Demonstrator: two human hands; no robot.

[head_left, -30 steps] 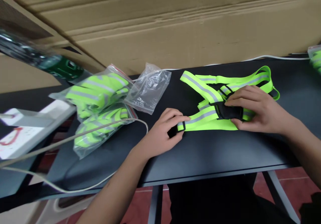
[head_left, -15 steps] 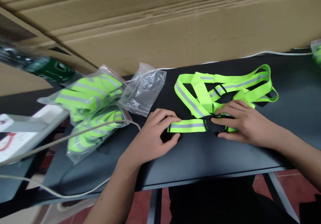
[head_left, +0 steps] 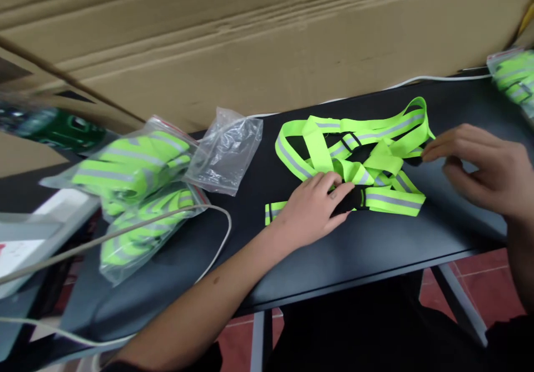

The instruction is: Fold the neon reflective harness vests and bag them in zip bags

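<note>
A neon-yellow reflective strap vest (head_left: 354,149) with grey stripes lies bunched on the black table (head_left: 367,244). My left hand (head_left: 312,208) rests on its lower strap, fingers curled over the black buckle (head_left: 352,198). My right hand (head_left: 479,166) hovers at the vest's right end, thumb and fingertips pinched at the black piece by the loop there. What that pinch holds is too small to name.
An empty clear zip bag (head_left: 227,149) lies left of the vest. Two bagged vests (head_left: 133,194) are stacked at the left, with a white cable (head_left: 208,216) running over them. Another bagged vest (head_left: 515,77) sits at the far right. A cardboard wall (head_left: 267,38) stands behind.
My left hand slid right along the lower strap to the buckle. My right hand left the buckle and moved right to the vest's end. The vest is more bunched.
</note>
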